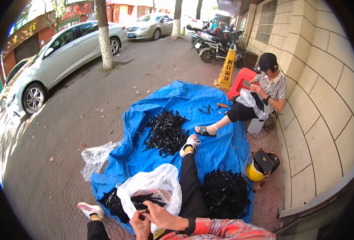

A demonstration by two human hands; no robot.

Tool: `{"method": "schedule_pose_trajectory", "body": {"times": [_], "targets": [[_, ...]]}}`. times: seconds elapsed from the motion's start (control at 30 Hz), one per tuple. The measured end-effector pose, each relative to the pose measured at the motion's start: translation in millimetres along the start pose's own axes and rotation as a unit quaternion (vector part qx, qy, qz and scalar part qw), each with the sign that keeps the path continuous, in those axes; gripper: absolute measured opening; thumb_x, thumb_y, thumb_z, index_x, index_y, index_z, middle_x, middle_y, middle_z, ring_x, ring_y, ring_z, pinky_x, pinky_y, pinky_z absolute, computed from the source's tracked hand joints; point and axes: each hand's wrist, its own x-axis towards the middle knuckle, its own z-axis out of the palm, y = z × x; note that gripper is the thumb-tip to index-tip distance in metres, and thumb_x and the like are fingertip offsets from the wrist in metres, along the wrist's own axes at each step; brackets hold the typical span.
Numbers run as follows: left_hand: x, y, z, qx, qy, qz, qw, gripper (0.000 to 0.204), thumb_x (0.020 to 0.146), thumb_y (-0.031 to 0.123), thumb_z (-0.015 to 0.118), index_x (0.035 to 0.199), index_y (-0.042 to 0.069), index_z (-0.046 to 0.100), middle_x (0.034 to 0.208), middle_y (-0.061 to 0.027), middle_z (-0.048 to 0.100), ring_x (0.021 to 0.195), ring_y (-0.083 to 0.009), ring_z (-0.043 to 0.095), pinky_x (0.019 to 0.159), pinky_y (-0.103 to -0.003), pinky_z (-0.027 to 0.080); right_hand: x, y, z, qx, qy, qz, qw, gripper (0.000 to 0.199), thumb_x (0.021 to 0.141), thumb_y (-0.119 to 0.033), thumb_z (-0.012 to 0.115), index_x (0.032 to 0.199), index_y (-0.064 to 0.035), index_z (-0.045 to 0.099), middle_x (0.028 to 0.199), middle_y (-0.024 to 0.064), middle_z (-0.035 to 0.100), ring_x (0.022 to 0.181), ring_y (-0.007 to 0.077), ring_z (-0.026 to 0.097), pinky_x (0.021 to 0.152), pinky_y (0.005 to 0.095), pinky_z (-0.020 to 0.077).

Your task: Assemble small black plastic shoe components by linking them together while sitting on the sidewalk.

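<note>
My left hand (140,225) and my right hand (163,216) meet at the lower middle, fingers pinched together around a small dark piece, mostly hidden by the fingertips. It looks like one of the black strips. Just beyond them, a white plastic bag (167,176) gapes wide, with black strips (145,199) inside. Left of the bag lies a pile of black strips (112,202). Another heap of strips (227,194) sits to the right of my outstretched leg, and a third pile (167,132) lies farther off. All three piles rest on a blue tarp (145,160).
A seated co-worker (271,86) on a red plastic chair (243,80) handles a clear bag at the far right. A yellow bucket with a black bag (263,161) stands by the wall. Clear plastic (97,160) lies at the tarp's left edge. Parked cars and scooters stand beyond.
</note>
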Motion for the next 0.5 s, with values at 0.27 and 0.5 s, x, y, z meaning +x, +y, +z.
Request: {"method": "schedule_pose_trajectory", "body": {"times": [0.27, 0.5], "targets": [[15.7, 3.8, 14.2, -0.082, 0.036, 0.004, 0.996, 0.015, 0.076, 0.007, 0.068, 0.088, -0.001, 0.063, 0.072, -0.0037, 0.063, 0.062, -0.004, 0.052, 0.055, -0.019, 0.042, 23.6, 17.0, -19.0, 0.452, 0.025, 0.301, 0.84, 0.038, 0.079, 0.003, 0.059, 0.108, -0.0004, 0.035, 0.071, 0.0075, 0.054, 0.055, 0.0114, 0.053, 0.05, 0.0239, 0.0442], [-1.7, 0.3, 5.5, -0.218, 0.037, -0.079, 0.972, 0.018, 0.082, 0.004, 0.062, 0.099, -0.002, 0.06, 0.07, 0.0015, 0.058, 0.057, -0.0021, 0.044, 0.049, -0.017, 0.035, 15.3, 17.9, -16.3, 0.567, 0.014, 0.418, 0.71, 0.043, 0.079, -0.001, 0.062, 0.112, 0.0057, 0.034, 0.071, 0.0108, 0.057, 0.055, 0.0176, 0.059, 0.048, 0.0258, 0.0478]]}}
